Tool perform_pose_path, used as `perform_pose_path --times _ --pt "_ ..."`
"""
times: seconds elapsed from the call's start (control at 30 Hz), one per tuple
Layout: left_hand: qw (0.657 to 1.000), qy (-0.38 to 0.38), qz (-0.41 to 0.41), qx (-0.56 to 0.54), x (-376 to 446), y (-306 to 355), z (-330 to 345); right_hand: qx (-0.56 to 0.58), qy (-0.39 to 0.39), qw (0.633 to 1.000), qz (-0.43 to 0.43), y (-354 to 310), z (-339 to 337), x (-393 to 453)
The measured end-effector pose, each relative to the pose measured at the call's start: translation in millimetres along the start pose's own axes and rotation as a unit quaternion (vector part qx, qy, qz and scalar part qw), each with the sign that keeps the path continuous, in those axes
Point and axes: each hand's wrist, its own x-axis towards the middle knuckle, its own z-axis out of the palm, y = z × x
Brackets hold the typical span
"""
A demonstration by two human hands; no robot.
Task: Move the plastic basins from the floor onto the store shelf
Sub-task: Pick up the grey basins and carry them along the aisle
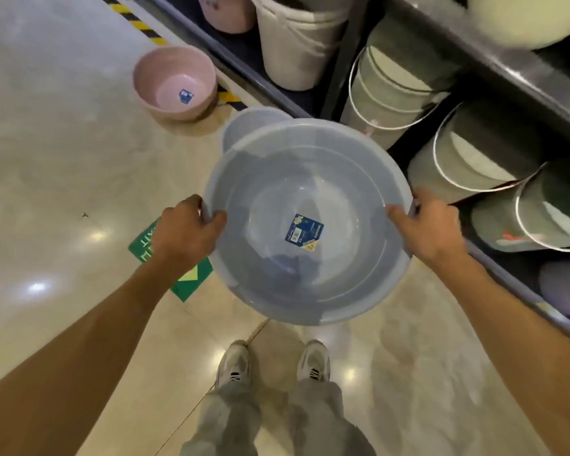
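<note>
A large grey-blue plastic basin (310, 179) with a blue label inside is held level above the floor, in front of me. My left hand (188, 230) grips its left rim and my right hand (428, 225) grips its right rim. Another grey-blue basin (244, 125) shows partly behind it, lower down, mostly hidden. A pink basin (175, 82) with a blue label stands on the floor at the upper left. The store shelf (494, 64) runs along the right side.
Stacks of white, grey and green buckets (389, 90) with wire handles fill the lower shelf. A yellow-black striped tape (139, 24) lines the floor beside the shelf base. A green floor sticker (191, 279) lies under my left wrist. My shoes (273, 360) stand below the basin.
</note>
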Motion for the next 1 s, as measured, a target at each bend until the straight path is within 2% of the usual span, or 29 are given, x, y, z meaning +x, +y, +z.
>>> perform_pose_path --times 0.17,0.27,0.47,0.8,1.0 --pt "1.0 0.014 0.004 0.012 63 -76 128 -0.003 -0.023 1.0 0.005 62 147 49" --pt "1.0 0.02 0.019 0.005 97 -119 197 -0.005 0.011 1.0 -0.005 103 228 73" --pt "0.994 0.061 0.08 0.031 143 -181 291 0.027 0.046 0.998 -0.02 157 332 100" --pt "0.993 0.042 0.102 0.032 164 -218 342 -0.014 0.019 0.998 -0.056 180 383 114" --pt "0.992 0.068 0.094 0.057 168 -227 358 -0.057 0.013 0.997 -0.05 185 394 118"
